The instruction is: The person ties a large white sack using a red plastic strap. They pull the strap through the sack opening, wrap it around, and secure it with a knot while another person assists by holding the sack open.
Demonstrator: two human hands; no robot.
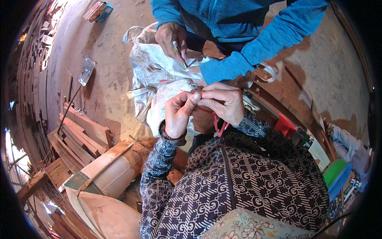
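Note:
My left hand (178,113) and my right hand (229,104) meet in front of me, thumbs and fingers pinched together. A thin red cord (216,125) runs between them and hangs in a loop below my right hand. The pinched part is hidden by my fingers. Just beyond and beneath my hands lies a bundle of frayed white woven sacking (159,59). Across from me, a person in a blue jacket (238,65) bends over the sacking. That person's hand (172,38) grips a slim yellow-and-black tool (179,53), its tip down at the sacking.
Sawn wooden boards (85,133) lie at the left, near a clear plastic container (86,71) on the dirt floor. Large pale sacks (107,171) stand by my left elbow. To my right are a red object (284,125), a long plank (286,101) and a green rounded item (335,172).

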